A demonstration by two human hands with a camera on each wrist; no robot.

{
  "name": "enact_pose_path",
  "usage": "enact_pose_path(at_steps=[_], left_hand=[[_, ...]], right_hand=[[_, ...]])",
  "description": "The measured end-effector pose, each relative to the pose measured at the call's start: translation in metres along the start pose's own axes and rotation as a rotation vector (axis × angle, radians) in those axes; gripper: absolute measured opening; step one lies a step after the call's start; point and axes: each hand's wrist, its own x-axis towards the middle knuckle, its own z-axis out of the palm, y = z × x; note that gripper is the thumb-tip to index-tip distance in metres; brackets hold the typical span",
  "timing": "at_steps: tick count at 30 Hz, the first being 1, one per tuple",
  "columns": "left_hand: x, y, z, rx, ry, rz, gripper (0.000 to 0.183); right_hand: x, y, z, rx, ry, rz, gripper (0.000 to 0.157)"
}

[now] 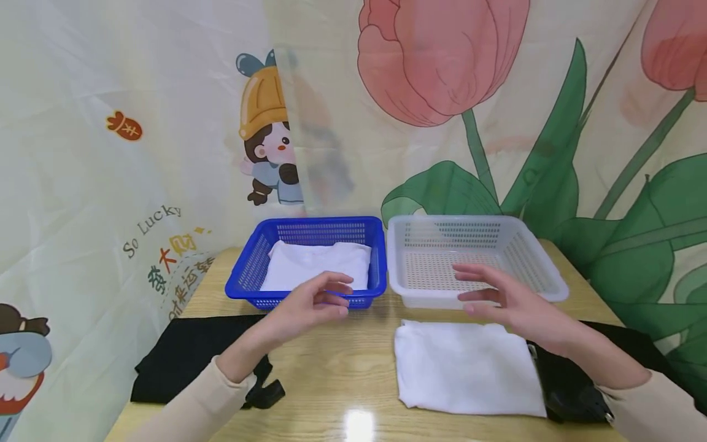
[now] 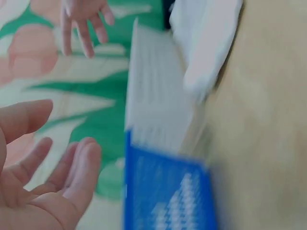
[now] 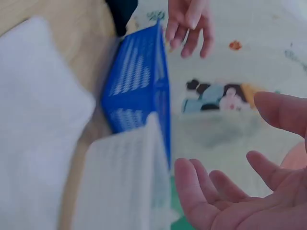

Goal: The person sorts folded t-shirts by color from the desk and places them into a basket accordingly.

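Note:
My left hand (image 1: 306, 307) hovers near the front rim of a blue plastic basket (image 1: 234, 285), its fingers loosely bent around nothing. Inside that basket lies a folded white cloth (image 1: 315, 261). In front of the white basket (image 1: 411, 298) is my right hand (image 1: 505, 298), relaxed and holding nothing, with its fingers overlapping the basket in the head view. Below it a second folded white cloth (image 1: 464, 374) lies flat on the table. Both wrist views show the hands with spread, slightly curved fingers, such as the left (image 2: 48, 182) and the right (image 3: 235, 191).
A black folded fabric item (image 1: 182, 356) with a strap lies at the left of the wooden table (image 1: 331, 387). Another black item (image 1: 574, 380) sits at the right, partly under my right forearm. A printed curtain (image 1: 342, 110) hangs right behind the baskets.

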Motion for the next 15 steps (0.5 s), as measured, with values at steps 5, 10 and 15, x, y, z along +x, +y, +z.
enact_pose_path(at_steps=[5,10,15], left_hand=[[0.002,-0.020,0.046,-0.072,-0.099,-0.052,0.056],[0.010,-0.042,0.078,-0.109,-0.130,-0.170,0.068],[0.019,-0.055,0.098,-0.150,-0.154,-0.241,0.082]], right_hand=[[-0.041,0.052,-0.014,0.000,-0.016,0.154,0.073],[-0.068,0.095,-0.023,0.027,-0.037,0.341,0.082],[-0.073,0.113,-0.022,0.068,-0.057,0.464,0.091]])
